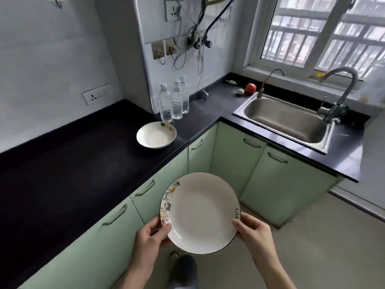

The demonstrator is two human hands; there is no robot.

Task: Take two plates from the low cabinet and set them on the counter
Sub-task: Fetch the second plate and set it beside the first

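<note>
I hold a white plate (201, 213) with a dark rim and small cartoon figures along its left edge, level in front of me above the floor. My left hand (153, 236) grips its lower left edge and my right hand (253, 231) grips its lower right edge. A second white plate (156, 135) with a similar pattern rests on the black counter (68, 174), close to the inner corner. The pale green low cabinet (235, 161) doors below the counter are all closed.
Three water bottles (176, 101) stand on the counter just behind the resting plate. A steel sink (285, 119) with two taps lies to the right, with a tomato (250, 88) behind it. Cables hang on the wall. My foot (183, 270) shows below the plate.
</note>
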